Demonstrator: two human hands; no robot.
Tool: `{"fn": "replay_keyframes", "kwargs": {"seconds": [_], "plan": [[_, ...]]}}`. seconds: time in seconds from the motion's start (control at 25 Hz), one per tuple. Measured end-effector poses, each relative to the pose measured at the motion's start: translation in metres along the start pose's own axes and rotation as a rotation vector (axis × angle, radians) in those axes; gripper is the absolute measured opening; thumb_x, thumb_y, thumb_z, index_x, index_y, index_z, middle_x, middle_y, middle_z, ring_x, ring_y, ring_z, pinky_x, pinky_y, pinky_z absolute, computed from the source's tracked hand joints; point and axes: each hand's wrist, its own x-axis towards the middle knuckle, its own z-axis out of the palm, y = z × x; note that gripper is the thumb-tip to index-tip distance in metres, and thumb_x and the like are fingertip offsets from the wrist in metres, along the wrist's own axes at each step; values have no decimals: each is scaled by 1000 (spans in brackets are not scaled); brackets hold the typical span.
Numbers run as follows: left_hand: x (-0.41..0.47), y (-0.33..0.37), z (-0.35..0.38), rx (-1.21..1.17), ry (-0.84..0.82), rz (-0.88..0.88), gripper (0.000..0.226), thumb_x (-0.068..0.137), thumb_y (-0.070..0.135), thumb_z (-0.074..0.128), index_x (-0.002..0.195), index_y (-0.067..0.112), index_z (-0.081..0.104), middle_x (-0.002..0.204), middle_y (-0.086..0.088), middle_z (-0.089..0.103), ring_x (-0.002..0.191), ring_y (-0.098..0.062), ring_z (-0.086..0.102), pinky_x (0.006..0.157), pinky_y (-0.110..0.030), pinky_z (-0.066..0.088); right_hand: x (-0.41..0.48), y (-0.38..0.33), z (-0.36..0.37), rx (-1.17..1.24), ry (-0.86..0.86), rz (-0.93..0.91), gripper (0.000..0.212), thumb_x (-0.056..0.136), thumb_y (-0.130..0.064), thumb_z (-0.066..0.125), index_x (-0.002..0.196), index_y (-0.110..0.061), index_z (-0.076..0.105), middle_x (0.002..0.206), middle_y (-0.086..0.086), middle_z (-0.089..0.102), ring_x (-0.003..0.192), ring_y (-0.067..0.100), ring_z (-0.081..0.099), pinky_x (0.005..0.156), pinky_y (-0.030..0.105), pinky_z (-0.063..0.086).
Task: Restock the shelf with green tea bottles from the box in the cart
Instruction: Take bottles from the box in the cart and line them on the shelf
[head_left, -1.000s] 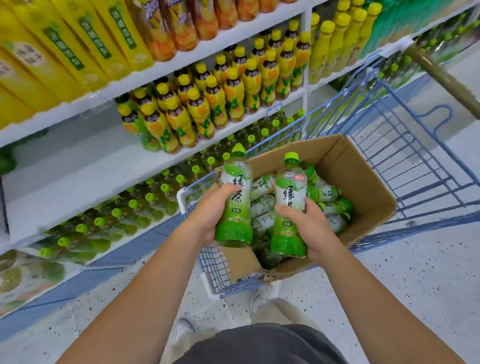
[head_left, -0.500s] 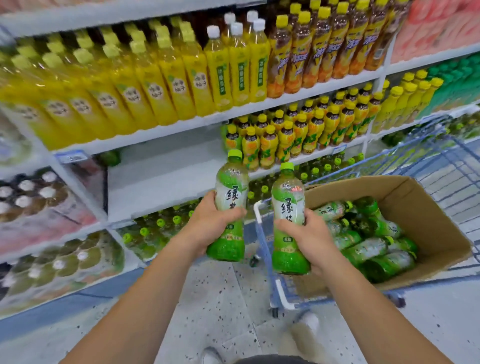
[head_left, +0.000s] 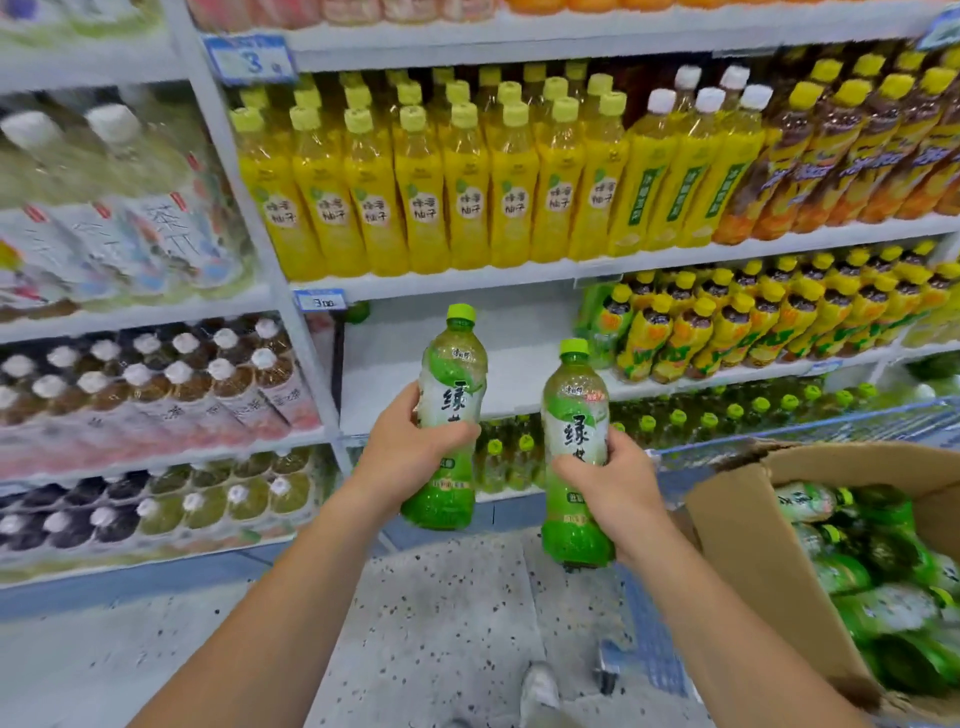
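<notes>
Both of my hands are full. The left hand (head_left: 410, 452) wraps round the middle of a clear plastic green tea bottle (head_left: 452, 395) with a green cap and green label, and the right hand (head_left: 618, 493) grips a second green tea bottle (head_left: 574, 415) of the same kind. The two bottles are upright in the air and apart from each other, the left one higher, in front of a bare stretch of white metal shelf (head_left: 519, 374).

Further right on that shelf stand yellow-capped dark tea bottles (head_left: 727, 322). Green-capped bottles (head_left: 675, 421) line the level below. At my right, a brown cardboard box (head_left: 753, 545) with more green bottles lying inside (head_left: 883, 571) sits in the blue wire cart (head_left: 779, 436).

I judge the step in hand to be the carry from box to shelf, with placing not yet begun. The next move calls for reaching both bottles forward over the shelf lip and setting them down on their bases side by side, labels outward. The fingers should loosen only after that.
</notes>
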Motion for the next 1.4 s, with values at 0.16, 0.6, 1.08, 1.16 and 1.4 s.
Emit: {"fn": "replay_keyframes", "kwargs": {"seconds": [0.16, 0.6, 1.08, 1.16, 1.4], "plan": [[35, -10, -16, -7, 67, -32, 40, 72, 16, 85, 105, 27, 65, 85, 6, 76, 75, -13, 74, 58, -26, 58, 42, -8, 31, -76, -78, -46, 35, 57, -28, 75, 90, -28, 64, 73, -17, 72, 62, 2, 68, 52, 22, 50], [178, -99, -24, 116, 180, 60, 43, 76, 13, 81, 112, 23, 58, 100, -4, 72, 86, -15, 72, 70, -31, 60, 198, 42, 104, -172, -154, -222, 49, 64, -15, 82, 99, -36, 55, 88, -11, 69, 75, 4, 67, 55, 17, 49], [314, -177, -28, 31, 275, 455, 54, 80, 1, 76, 109, 39, 50, 104, 4, 69, 91, -6, 70, 70, -22, 55, 334, 86, 184, 7, -121, -554, 55, 63, -10, 83, 97, -40, 52, 93, -8, 68, 82, 5, 66, 61, 22, 47], [324, -185, -27, 29, 284, 498, 52, 82, 0, 76, 107, 36, 48, 106, 0, 67, 90, -5, 69, 67, -19, 55, 340, 92, 193, 37, -131, -603, 55, 64, -8, 81, 98, -39, 52, 94, -7, 67, 84, 6, 67, 62, 24, 48], [338, -203, -34, 17, 219, 570, 61, 80, 7, 80, 118, 41, 47, 115, 2, 67, 100, -8, 69, 70, -19, 55, 352, 110, 204, 37, -213, -724, 63, 60, -20, 78, 98, -59, 48, 92, -17, 69, 85, -1, 67, 65, 19, 49]]}}
